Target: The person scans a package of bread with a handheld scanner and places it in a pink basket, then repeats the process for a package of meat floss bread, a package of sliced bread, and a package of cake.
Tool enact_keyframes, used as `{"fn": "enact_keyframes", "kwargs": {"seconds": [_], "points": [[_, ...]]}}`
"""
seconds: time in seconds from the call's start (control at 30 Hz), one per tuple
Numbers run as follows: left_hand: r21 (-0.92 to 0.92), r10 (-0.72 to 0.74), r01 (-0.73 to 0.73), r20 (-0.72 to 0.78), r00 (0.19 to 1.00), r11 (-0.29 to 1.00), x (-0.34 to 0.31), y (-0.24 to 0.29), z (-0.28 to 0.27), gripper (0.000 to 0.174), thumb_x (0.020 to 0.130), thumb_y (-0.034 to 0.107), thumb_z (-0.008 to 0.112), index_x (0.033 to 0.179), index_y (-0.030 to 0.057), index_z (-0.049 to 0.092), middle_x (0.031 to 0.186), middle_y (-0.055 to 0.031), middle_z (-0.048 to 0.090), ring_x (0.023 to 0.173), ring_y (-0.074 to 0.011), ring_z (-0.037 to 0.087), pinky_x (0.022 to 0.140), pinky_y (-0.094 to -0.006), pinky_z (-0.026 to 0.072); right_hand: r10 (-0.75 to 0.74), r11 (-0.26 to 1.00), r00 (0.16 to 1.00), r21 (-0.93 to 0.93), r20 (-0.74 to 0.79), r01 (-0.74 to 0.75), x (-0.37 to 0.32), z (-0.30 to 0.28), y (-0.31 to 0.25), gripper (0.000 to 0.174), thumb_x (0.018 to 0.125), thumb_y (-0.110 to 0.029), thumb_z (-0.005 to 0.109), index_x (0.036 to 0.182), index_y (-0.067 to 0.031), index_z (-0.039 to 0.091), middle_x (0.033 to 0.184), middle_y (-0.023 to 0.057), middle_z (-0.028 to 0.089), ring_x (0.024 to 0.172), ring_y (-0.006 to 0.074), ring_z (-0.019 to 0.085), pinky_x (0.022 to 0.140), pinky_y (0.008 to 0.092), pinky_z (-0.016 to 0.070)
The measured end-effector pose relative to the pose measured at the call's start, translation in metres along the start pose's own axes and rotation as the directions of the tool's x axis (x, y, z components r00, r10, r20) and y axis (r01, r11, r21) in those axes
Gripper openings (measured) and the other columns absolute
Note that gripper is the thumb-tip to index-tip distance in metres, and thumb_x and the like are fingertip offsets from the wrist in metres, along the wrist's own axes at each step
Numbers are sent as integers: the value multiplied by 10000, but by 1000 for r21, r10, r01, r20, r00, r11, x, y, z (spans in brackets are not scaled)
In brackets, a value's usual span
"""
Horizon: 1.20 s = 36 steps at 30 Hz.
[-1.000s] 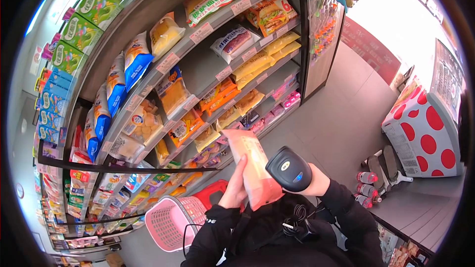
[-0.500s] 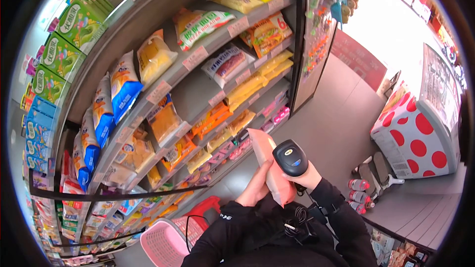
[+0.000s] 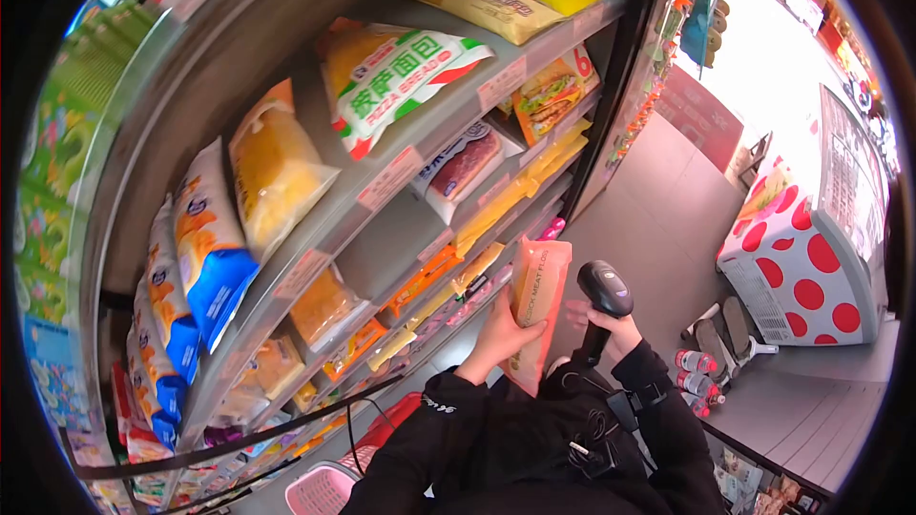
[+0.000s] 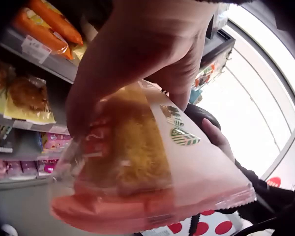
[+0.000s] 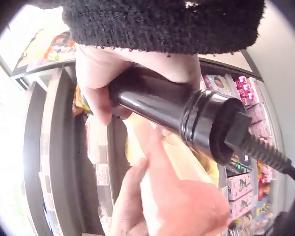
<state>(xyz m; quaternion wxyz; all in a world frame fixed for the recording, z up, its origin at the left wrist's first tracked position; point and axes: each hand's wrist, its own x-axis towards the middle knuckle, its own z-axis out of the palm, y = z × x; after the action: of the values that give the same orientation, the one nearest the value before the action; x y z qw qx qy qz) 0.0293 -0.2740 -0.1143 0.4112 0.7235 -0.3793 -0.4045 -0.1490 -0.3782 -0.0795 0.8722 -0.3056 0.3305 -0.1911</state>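
Note:
A pink-orange bread packet (image 3: 536, 310) is pinched upright in my left hand (image 3: 501, 332), thumb across its front. In the left wrist view the packet (image 4: 187, 157) shows a clear window with yellow filling, and the left hand (image 4: 137, 54) grips its upper edge. My right hand (image 3: 618, 326) grips the handle of a black scanner (image 3: 607, 290), just right of the packet. From the right wrist, the right hand's (image 5: 137, 66) fingers wrap the black handle (image 5: 157, 101), its cable leaving the end; the packet (image 5: 187, 206) lies beyond.
Shelves (image 3: 367, 172) of packaged bread curve along the left and front. A pink basket (image 3: 322, 491) stands on the floor at lower left. At right are a red-dotted freezer (image 3: 811, 272), bottles (image 3: 697, 360) and a grey surface (image 3: 811, 401).
The packet has turned so its printed side faces up toward the head camera. The scanner has moved right, apart from it, its handle now visible. The shelves appear closer.

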Motion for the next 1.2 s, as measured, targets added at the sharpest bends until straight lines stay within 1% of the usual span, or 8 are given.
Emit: {"fn": "enact_keyframes", "kwargs": {"seconds": [0.07, 0.4, 0.5, 0.7, 0.77, 0.83, 1.03, 1.2], "points": [[216, -12, 10, 8, 1000, 976, 8, 24, -7, 920, 583, 347, 668, 1207, -89, 150, 1126, -299, 358, 1064, -383, 375, 868, -379, 343, -32, 995, 998, 92, -46, 37, 12, -10, 2, 464, 713, -83, 590, 1129, -10, 397, 1070, 144, 494, 944, 236, 500, 813, 355, 391], [223, -50, 48, 7, 999, 974, 74, 5, 40, 865, 566, 339, 676, 1169, -102, 241, 1099, -301, 383, 1035, -377, 407, 850, -364, 357, -47, 953, 990, 292, -130, 84, 63, -42, -8, 192, 731, -55, 550, 891, -42, 444, 1028, 155, 509, 944, 272, 503, 802, 382, 393], [121, -112, 114, -21, 993, 986, 103, -4, 42, 709, 588, 262, 681, 1113, -80, 349, 1056, -209, 467, 972, -253, 483, 801, -319, 390, 25, 940, 985, 341, -168, 34, 93, -69, 3, 183, 731, -46, 538, 888, -44, 443, 989, 161, 528, 900, 275, 525, 782, 374, 407], [-260, -241, 332, 325, 915, 907, 163, -37, 36, 508, 672, 177, 608, 1102, -23, 428, 1000, -100, 523, 920, -157, 495, 792, -283, 390, 177, 922, 961, 377, -212, -86, 133, -76, 7, 217, 735, -97, 527, 910, -58, 404, 985, 172, 508, 909, 302, 493, 797, 401, 405], [-120, -266, 307, 272, 925, 944, 180, -35, 37, 687, 598, 305, 650, 1128, -36, 378, 1008, -200, 512, 962, -272, 503, 809, -304, 386, 204, 894, 968, 431, -148, -123, 146, -82, 8, 235, 745, -111, 518, 930, -69, 380, 1018, 185, 495, 912, 301, 492, 781, 389, 408], [427, -145, 217, -195, 970, 878, 187, -18, 45, 623, 636, 231, 627, 1129, -38, 357, 1015, -199, 510, 946, -303, 501, 815, -348, 381, 209, 906, 970, 398, -127, -143, 161, -87, 7, 252, 746, -114, 513, 942, -82, 359, 1031, 192, 491, 911, 302, 493, 769, 377, 407], [534, -106, 216, -230, 967, 817, 218, -12, 55, 591, 615, 260, 615, 1075, -30, 385, 976, -224, 514, 905, -349, 502, 801, -402, 377, 228, 939, 973, 272, -42, -208, 194, -94, -9, 392, 742, -122, 508, 1079, -68, 316, 1049, 196, 480, 927, 315, 489, 752, 369, 411], [655, 16, 201, -310, 951, 728, 246, -53, 62, 343, 666, 216, 542, 921, -10, 500, 880, -207, 547, 837, -335, 526, 733, -393, 407, 251, 955, 967, 172, -31, -243, 187, -109, -39, 160, 707, -46, 556, 832, -50, 456, 948, 138, 546, 801, 233, 545, 669, 309, 434]]}}
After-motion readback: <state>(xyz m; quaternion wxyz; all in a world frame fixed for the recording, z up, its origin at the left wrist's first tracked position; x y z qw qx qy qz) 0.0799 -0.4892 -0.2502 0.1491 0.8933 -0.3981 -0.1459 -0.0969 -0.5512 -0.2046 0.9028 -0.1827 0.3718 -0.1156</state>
